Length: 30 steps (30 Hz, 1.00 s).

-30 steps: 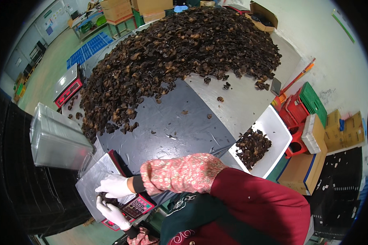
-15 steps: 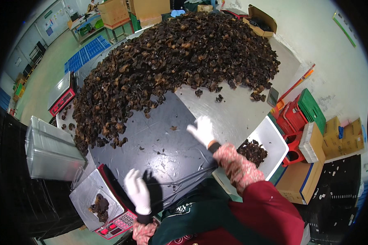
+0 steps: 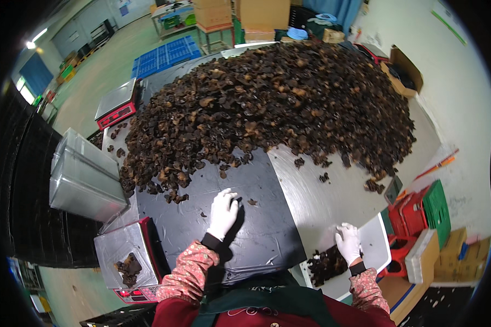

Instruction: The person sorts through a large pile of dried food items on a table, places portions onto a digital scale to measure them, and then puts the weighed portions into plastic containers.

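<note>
My left hand [image 3: 223, 213], fingers loosely parted, is over the dark sheet [image 3: 267, 231], nearer than the pile [image 3: 267, 103]. My right hand [image 3: 348, 243] is at the bin [image 3: 377, 240], fungus [image 3: 323, 267] left and near of its fingers; whether they grip any, I cannot tell.

Right hand [image 3: 348, 243] partly hides dark pieces [image 3: 324, 266] in white bin [image 3: 374, 240]; torso [image 3: 267, 307] cut off.

White gloves [image 3: 223, 214]; pink floral sleeves [image 3: 186, 270]; brown-black heap [image 3: 273, 103]; blue pallet [image 3: 166, 58]; dark-green apron [image 3: 259, 306].
</note>
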{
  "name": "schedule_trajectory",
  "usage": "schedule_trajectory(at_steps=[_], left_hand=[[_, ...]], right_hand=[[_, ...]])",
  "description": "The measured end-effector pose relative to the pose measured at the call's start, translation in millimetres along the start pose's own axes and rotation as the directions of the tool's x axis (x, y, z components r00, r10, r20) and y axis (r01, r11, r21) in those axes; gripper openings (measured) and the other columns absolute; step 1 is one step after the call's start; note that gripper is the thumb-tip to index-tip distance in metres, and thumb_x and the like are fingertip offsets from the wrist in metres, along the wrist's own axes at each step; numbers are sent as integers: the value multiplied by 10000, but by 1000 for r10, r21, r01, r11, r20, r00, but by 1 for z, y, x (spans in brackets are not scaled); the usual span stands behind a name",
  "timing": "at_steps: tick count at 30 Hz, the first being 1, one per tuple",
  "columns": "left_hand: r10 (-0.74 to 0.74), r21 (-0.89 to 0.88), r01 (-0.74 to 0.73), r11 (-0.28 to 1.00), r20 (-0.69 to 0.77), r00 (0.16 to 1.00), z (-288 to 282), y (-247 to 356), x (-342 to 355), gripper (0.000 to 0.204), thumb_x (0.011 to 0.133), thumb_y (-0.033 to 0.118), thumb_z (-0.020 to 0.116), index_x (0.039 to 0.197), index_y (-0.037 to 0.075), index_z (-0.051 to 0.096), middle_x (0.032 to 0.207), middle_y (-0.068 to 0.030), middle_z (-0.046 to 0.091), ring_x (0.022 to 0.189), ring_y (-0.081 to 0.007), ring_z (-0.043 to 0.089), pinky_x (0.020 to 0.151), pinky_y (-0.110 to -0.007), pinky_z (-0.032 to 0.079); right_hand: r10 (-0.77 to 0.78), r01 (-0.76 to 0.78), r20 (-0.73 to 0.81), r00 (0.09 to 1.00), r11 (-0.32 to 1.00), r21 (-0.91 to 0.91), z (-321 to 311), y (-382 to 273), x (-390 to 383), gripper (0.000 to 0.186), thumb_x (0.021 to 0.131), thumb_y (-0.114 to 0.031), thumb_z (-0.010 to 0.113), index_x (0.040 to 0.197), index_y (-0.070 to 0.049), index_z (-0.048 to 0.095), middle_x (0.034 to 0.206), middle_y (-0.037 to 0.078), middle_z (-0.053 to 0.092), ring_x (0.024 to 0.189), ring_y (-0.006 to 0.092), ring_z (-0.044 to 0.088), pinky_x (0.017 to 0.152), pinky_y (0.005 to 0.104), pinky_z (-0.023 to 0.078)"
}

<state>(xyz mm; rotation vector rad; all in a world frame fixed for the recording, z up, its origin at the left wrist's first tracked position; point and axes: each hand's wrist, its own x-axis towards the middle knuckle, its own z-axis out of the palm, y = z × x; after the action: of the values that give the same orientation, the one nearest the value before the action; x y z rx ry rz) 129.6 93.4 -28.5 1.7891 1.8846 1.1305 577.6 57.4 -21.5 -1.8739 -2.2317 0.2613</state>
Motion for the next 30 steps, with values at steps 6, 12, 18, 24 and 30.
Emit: schedule_trajectory(at_steps=[6, 12, 18, 24, 30], left_hand=[[-88, 177, 141, 974, -276, 957, -71, -91, 86, 248, 867, 203, 647, 1055, 41, 646, 1205, -197, 611, 1130, -367, 575, 985, -440, 451], [44, 305, 113, 946, -464, 885, -164, -161, 243, 307, 905, 277, 658, 1089, 30, 656, 1200, -207, 629, 1167, -362, 573, 1011, -429, 441], [-48, 154, 85, 985, -228, 973, -189, -225, 408, 456, 958, 411, 567, 1209, 38, 639, 1238, -177, 633, 1235, -341, 542, 1057, -381, 403], [-80, -145, 134, 980, 331, 940, -161, -269, 461, 646, 1044, 472, 328, 1519, 34, 310, 1594, -92, 293, 1474, -191, 254, 1205, -314, 185], [13, -362, 124, 924, 353, 935, -146, -253, 426, 595, 1012, 411, 493, 1459, 25, 428, 1515, -93, 434, 1384, -180, 408, 1160, -299, 284]], right_hand=[[-369, 417, -198, 908, 843, 341, -27, -144, 219, 628, 841, -187, 715, 1416, -70, 493, 1438, 182, 467, 1331, 347, 436, 1114, 410, 350], [-465, 665, -482, 743, 596, 450, -47, -303, 467, 602, 861, -270, 725, 1393, -75, 520, 1407, 177, 506, 1326, 304, 464, 1119, 381, 346], [-661, 653, -180, 729, 591, 473, -36, -391, 654, 640, 911, -514, 596, 1341, -43, 558, 1383, 159, 557, 1278, 279, 525, 1056, 329, 406], [-690, 489, 386, 613, 714, 501, 60, -438, 689, 963, 857, -760, 471, 1544, -112, 279, 1582, 165, 292, 1446, 325, 310, 1187, 429, 235], [-775, 581, 374, 509, 630, 516, 73, -452, 636, 870, 888, -687, 523, 1496, -85, 364, 1527, 164, 392, 1391, 331, 394, 1146, 413, 323]])
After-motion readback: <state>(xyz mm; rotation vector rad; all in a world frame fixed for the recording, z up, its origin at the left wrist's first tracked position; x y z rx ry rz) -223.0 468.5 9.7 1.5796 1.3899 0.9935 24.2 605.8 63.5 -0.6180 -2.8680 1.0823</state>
